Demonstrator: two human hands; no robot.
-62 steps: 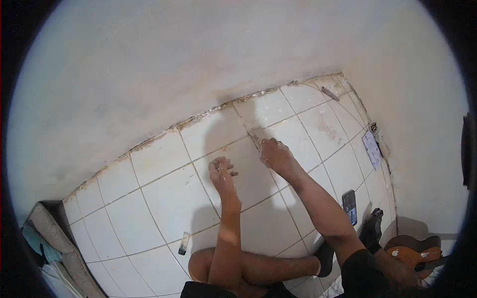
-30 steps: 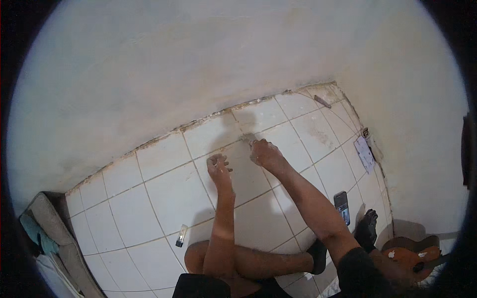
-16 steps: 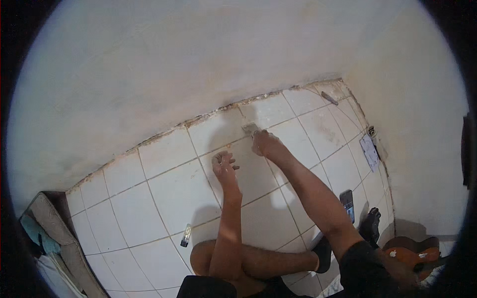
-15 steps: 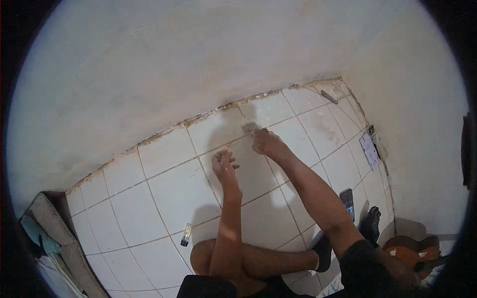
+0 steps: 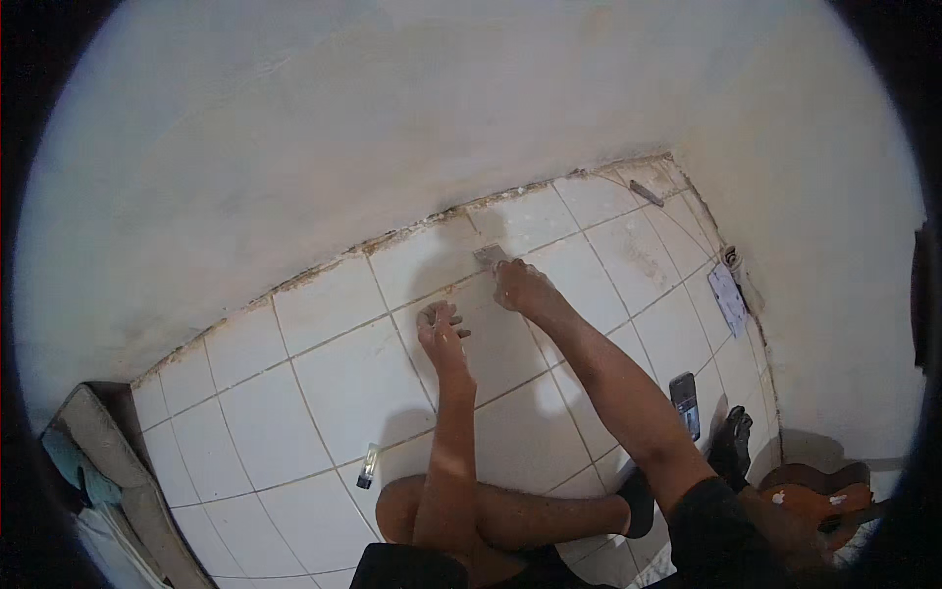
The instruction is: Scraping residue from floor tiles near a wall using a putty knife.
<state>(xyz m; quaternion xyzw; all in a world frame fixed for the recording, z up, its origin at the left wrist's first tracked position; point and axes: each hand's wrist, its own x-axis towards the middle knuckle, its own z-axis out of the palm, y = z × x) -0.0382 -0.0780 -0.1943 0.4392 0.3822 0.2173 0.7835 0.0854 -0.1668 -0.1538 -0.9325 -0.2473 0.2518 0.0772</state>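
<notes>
My right hand [image 5: 522, 287] is closed round a scraper [image 5: 489, 255]. Its flat greyish blade points up and left, low over the white floor tiles or touching them; the grip hides the handle. To the left, my left hand [image 5: 444, 328] hovers above the tiles with its fingers loosely bent and apart, holding nothing that I can see. Whitish residue marks its fingers and wrist. Just beyond the left hand, a small orange-brown crumb [image 5: 448, 290] lies on a grout line [image 5: 407, 302].
A rough, crumbling edge [image 5: 412, 232] runs along the wall's foot. Rightward lie a dark knife-like tool [image 5: 647, 192], a pale patterned card [image 5: 728, 299], a phone [image 5: 684, 404] and a small guitar [image 5: 816, 499]. A clear, dark-ended lighter-like object [image 5: 368, 465] and a grey cushion [image 5: 113, 447] are leftward.
The scraper and my right hand have shifted slightly left, and the blade shows at a slightly different angle. My left hand has hardly moved.
</notes>
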